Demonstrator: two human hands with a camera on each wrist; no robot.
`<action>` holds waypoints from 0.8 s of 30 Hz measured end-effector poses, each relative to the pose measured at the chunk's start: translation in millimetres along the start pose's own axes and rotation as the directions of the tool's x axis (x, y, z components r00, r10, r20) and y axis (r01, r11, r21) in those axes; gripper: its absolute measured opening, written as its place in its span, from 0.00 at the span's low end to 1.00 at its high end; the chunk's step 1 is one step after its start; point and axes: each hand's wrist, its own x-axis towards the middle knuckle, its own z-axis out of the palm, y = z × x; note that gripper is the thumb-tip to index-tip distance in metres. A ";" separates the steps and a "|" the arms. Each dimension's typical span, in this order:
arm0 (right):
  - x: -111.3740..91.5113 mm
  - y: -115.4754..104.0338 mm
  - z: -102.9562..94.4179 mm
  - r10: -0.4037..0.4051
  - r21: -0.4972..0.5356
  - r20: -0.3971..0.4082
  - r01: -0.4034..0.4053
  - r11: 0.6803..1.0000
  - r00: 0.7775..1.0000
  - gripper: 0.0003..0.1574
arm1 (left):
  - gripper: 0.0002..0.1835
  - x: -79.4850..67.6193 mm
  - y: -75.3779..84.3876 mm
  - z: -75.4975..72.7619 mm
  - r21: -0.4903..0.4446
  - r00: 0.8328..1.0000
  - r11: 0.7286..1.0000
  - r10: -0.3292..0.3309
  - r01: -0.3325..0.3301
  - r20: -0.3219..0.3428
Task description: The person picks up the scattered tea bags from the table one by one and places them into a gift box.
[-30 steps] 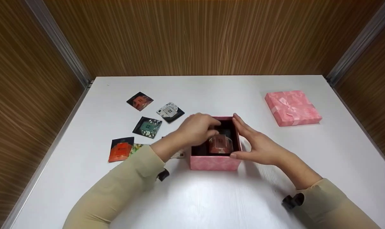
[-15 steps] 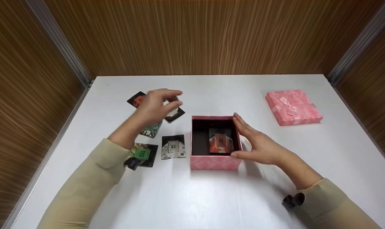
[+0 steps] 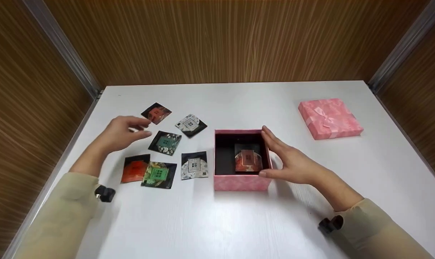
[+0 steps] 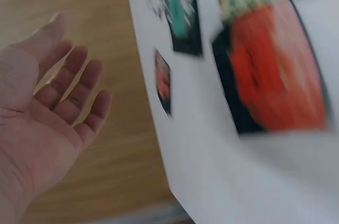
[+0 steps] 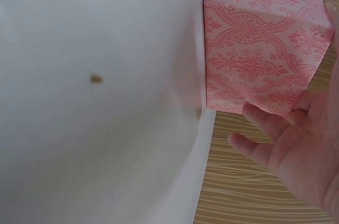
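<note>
An open pink patterned box [image 3: 242, 182] with a dark inside stands at mid-table. Inside, on the right, lies a dark and red square packet [image 3: 249, 158]. My right hand [image 3: 294, 167] holds the box by its right side, thumb at the front corner and index finger at the back corner. Raised over the left of the table, my left hand [image 3: 122, 135] has loosely bent fingers and holds nothing. Nearest to it are a dark red packet [image 3: 156, 113] and a teal packet [image 3: 166, 142]. In the left wrist view its palm is bare.
Other square packets lie left of the box: an orange one [image 3: 134, 169] partly under a green one [image 3: 159, 174], a grey-white one [image 3: 194, 165], and a white one [image 3: 190, 125]. A pink lid with a bow [image 3: 330, 118] rests at right. Wood-grain walls surround the table.
My left hand has come out of the box and moved left across the packets without anything in it. The right hand has stayed on the box.
</note>
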 end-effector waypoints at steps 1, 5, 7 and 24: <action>0.2 0.0 -0.4 0.000 0.000 0.001 0.000 1.000 1.000 0.71 | 0.24 -3.3 -6.4 -2.7 0.008 1.000 1.000 -0.021 0.021 0.015; -0.1 0.0 -0.9 0.002 -0.002 0.002 -0.002 1.000 1.000 0.71 | 0.27 -14.7 -26.2 -8.4 0.027 0.993 0.996 -0.092 0.091 0.074; -0.3 -0.3 -1.1 0.003 -0.002 0.002 -0.003 1.000 1.000 0.71 | 0.28 -19.5 -35.0 -8.6 0.028 0.990 0.994 -0.106 0.104 0.095; 0.8 -0.2 -0.8 0.000 -0.013 0.000 0.000 1.000 1.000 0.71 | 0.43 -49.4 -76.4 7.4 0.039 0.970 0.993 -0.118 0.112 0.213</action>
